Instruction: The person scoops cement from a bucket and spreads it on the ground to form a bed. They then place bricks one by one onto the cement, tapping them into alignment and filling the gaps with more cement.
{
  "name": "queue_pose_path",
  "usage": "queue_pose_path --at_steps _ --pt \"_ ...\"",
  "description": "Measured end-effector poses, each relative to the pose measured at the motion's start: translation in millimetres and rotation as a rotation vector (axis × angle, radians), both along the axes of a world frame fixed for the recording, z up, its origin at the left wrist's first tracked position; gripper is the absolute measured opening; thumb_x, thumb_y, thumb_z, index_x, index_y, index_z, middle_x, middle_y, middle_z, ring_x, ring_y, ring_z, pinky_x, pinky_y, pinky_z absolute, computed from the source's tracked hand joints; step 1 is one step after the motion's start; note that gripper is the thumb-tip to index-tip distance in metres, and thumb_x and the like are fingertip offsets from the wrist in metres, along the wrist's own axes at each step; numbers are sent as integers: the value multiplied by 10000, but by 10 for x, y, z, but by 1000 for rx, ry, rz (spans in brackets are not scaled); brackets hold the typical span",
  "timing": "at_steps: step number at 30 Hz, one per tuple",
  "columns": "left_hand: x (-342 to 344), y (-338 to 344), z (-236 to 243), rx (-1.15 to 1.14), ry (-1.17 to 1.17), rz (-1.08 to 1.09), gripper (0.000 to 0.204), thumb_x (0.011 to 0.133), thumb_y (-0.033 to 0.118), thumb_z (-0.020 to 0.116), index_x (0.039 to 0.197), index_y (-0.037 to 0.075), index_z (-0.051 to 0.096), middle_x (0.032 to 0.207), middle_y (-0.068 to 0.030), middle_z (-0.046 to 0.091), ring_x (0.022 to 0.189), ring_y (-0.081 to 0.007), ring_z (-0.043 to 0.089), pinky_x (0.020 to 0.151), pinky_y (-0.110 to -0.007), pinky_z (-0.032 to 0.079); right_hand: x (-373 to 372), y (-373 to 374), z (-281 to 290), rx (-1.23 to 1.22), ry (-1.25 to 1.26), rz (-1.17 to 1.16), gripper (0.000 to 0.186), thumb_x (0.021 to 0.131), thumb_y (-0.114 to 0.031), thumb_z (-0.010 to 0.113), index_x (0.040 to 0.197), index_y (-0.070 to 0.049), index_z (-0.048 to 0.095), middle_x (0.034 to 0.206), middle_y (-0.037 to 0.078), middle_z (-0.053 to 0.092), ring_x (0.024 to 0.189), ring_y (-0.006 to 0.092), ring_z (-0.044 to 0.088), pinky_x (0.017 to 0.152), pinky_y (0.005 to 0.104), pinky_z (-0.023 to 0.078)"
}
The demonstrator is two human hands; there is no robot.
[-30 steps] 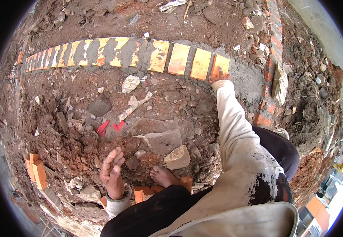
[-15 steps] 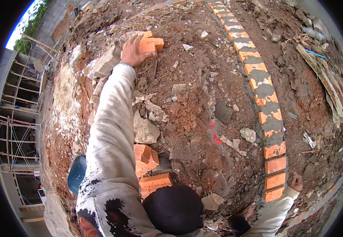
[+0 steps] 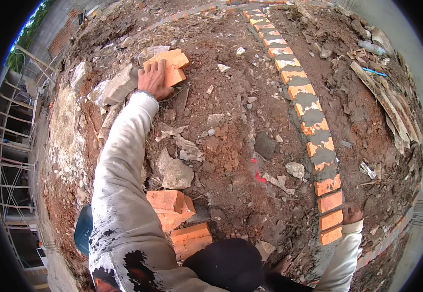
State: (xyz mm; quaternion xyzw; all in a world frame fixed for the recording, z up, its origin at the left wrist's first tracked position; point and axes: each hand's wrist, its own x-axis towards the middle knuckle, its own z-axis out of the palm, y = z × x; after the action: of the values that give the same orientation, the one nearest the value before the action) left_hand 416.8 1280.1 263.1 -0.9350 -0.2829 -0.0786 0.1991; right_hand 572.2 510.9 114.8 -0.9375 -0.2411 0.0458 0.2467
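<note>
My left hand point(image 3: 154, 79) grips an orange brick point(image 3: 173, 74) in a small pile at upper left, beside pale stone rubble. My sleeved arm crosses the lower left. My right hand point(image 3: 351, 213), at lower right, is curled against the outer side of a curved row of bricks point(image 3: 328, 185) bedded in grey mortar; what its fingers hold, if anything, I cannot make out. The upper bricks in that row are smeared with mortar, the lowest ones fairly clean. More loose bricks point(image 3: 167, 207) lie beside my left forearm, above my dark-clothed knee.
Dirt and rocks point(image 3: 176, 173) surround the bricks, with red scraps point(image 3: 260, 178) in the middle. Broken boards point(image 3: 382, 102) and a blue stick point(image 3: 374, 71) lie at right. A dark teal bucket point(image 3: 82, 228) is partly behind my arm. Wooden scaffolding point(image 3: 12, 170) stands at far left.
The view has swung leftward. My left hand, raised empty earlier, moved onto the upper-left brick pile and now grips a brick. My right hand left the top of the row's end brick for its outer side.
</note>
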Motion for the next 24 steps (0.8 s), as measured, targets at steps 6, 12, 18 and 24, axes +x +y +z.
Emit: queue_pose_path --at_steps 6,12,18,24 --pt "-337 -828 711 -1382 -820 -130 696 742 276 705 1293 -49 431 1175 -185 610 971 -281 664 863 -410 561 -465 1379 1281 351 284 164 288 864 -100 664 1095 62 606 905 121 664 841 165 639 759 307 517" --pt "-118 -2848 813 -2309 -845 -363 736 858 404 655 1385 -24 370 1322 -189 534 1141 -296 606 958 -420 521 -902 2526 2221 605 264 519 1220 618 -480 890 1494 -15 179 1397 229 408 1273 356 472 1047 463 409" --pt "466 -4687 -170 -2848 -222 -102 750 942 633 432 1435 73 355 1378 -143 490 1225 -287 537 1009 -431 480 -850 1296 1581 969 792 25 943 714 -406 825 1385 30 327 1266 163 535 1187 248 531 992 388 446" --pt "-12 -5479 -1065 -2721 469 340 594 965 493 513 1391 96 396 1292 -103 550 1161 -240 577 947 -418 520 -1673 145 177 1091 1242 -398 744 792 -486 690 1330 -40 436 1135 144 592 952 293 647 803 457 556"
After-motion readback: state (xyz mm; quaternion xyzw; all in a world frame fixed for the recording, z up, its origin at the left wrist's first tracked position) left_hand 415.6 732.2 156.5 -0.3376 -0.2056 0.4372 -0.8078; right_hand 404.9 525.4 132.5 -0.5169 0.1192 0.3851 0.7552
